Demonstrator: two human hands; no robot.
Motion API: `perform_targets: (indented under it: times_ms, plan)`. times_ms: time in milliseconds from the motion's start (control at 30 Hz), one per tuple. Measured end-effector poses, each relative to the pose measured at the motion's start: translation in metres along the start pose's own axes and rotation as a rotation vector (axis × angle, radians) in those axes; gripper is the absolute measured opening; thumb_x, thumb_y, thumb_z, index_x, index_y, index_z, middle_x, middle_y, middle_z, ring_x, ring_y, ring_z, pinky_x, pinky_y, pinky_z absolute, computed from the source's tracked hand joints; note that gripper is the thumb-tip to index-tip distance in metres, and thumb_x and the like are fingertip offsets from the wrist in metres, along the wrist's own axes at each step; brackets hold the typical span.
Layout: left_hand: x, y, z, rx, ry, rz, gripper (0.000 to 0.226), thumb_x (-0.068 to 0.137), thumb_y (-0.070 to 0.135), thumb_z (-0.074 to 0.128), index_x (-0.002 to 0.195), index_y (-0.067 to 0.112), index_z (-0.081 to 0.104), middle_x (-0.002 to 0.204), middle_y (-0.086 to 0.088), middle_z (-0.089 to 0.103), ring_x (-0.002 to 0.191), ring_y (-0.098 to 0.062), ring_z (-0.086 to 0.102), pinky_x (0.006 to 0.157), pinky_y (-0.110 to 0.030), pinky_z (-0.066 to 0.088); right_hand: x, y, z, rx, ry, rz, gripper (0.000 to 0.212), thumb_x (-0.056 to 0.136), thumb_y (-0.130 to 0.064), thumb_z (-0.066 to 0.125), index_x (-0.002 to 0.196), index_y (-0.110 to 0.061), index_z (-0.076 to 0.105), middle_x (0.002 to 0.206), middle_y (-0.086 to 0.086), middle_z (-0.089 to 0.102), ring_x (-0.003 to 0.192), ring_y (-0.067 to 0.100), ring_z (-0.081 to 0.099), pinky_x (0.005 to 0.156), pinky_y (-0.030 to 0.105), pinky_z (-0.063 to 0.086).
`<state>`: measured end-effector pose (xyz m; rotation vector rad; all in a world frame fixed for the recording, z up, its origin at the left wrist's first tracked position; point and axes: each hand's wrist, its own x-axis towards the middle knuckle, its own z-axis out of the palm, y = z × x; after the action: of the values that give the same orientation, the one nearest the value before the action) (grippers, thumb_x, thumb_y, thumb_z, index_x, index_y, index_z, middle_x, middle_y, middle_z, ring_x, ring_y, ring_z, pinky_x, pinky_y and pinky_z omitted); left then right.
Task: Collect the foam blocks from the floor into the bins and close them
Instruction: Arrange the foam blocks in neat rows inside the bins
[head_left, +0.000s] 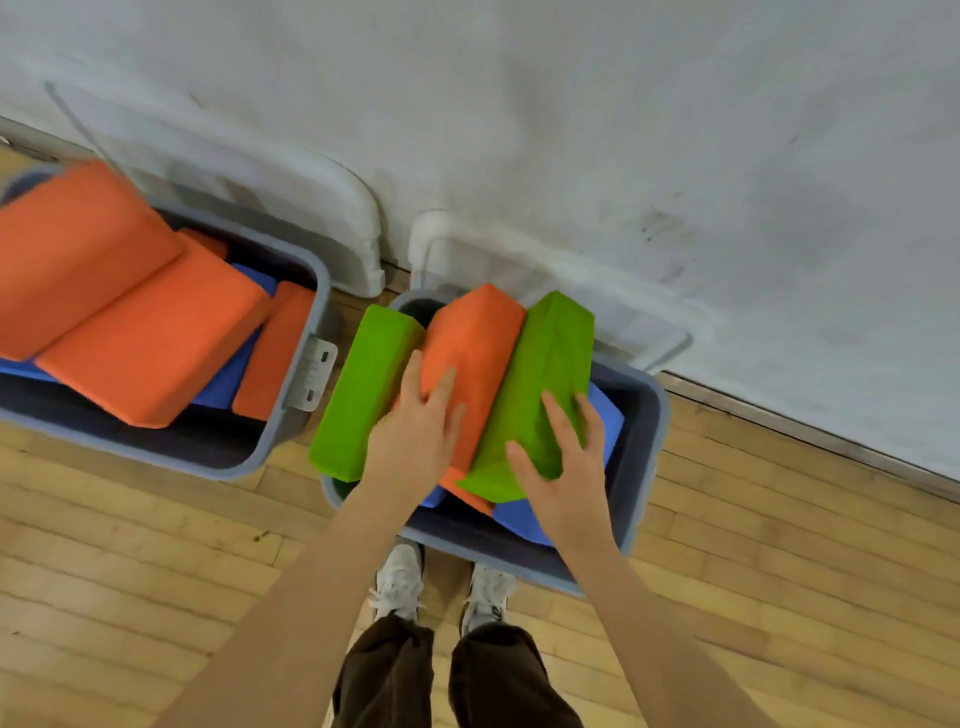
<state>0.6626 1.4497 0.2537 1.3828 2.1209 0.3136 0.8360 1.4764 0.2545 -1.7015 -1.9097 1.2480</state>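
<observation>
Foam blocks (475, 353) in bin (647, 441); no writing legible.

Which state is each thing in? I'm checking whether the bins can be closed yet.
Left grey plastic bin: open, orange foam blocks piled above its rim.
Right grey plastic bin: open, blocks sticking out.
Left green foam block: tilted over the rim.
Left hand: flat on orange block.
Right hand: flat on right green block.
</observation>
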Motion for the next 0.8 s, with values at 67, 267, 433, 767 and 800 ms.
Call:
perform_targets:
  times_ms: [67, 267, 433, 767, 800]
  plan:
    - [0.004, -0.002, 0.017, -0.024, -0.086, -0.042, 0.056, 0.095, 0.034, 0.047, 0.144, 0.012, 0.03, 0.152, -0.018, 0.02, 0.099, -0.037, 0.06, 0.069, -0.04, 0.05, 0.003, 0.015, 0.002, -0.026, -0.032, 0.004, 0.065, 0.085, -0.04, 0.064, 0.139, -0.042, 0.027, 0.151, -0.011, 0.007, 0.139, 0.01, 0.015, 0.107, 0.037, 0.035]
    - [0.005, -0.004, 0.05, 0.177, -0.039, -0.077, 0.069, 0.093, 0.042, 0.048, 0.15, 0.023, 0.013, 0.156, 0.003, 0.019, 0.135, -0.035, 0.027, 0.103, -0.049, 0.03, 0.001, 0.051, 0.001, -0.227, -0.098, -0.013, 0.076, 0.084, -0.066, 0.047, 0.147, -0.039, 0.014, 0.157, -0.001, 0.002, 0.142, 0.024, 0.013, 0.104, 0.045, 0.036]
    - [0.011, -0.002, 0.064, 0.225, 0.019, -0.057, 0.067, 0.088, 0.047, 0.038, 0.147, 0.018, 0.028, 0.143, -0.01, 0.041, 0.108, -0.039, 0.054, 0.081, -0.046, 0.046, 0.012, 0.054, 0.01, -0.304, -0.011, 0.003, 0.07, 0.087, -0.055, 0.041, 0.148, -0.033, 0.015, 0.158, 0.006, 0.005, 0.14, 0.031, 0.02, 0.109, 0.051, 0.028]
    - [0.001, -0.02, 0.051, 0.152, -0.067, 0.036, 0.059, 0.093, 0.037, 0.049, 0.146, 0.022, 0.026, 0.148, -0.007, 0.032, 0.12, -0.034, 0.047, 0.094, -0.042, 0.035, -0.004, 0.037, 0.025, -0.112, 0.245, -0.041, 0.066, 0.08, -0.038, 0.064, 0.14, -0.025, 0.041, 0.152, 0.009, 0.024, 0.135, 0.029, 0.031, 0.095, 0.038, 0.04]
    - [0.0, -0.025, 0.051, 0.164, -0.097, 0.048, 0.058, 0.095, 0.038, 0.044, 0.147, 0.023, 0.023, 0.152, -0.007, 0.027, 0.123, -0.034, 0.044, 0.097, -0.042, 0.034, -0.008, 0.033, 0.026, -0.119, 0.285, -0.035, 0.064, 0.08, -0.039, 0.064, 0.139, -0.024, 0.043, 0.151, 0.008, 0.026, 0.135, 0.028, 0.031, 0.094, 0.038, 0.041]
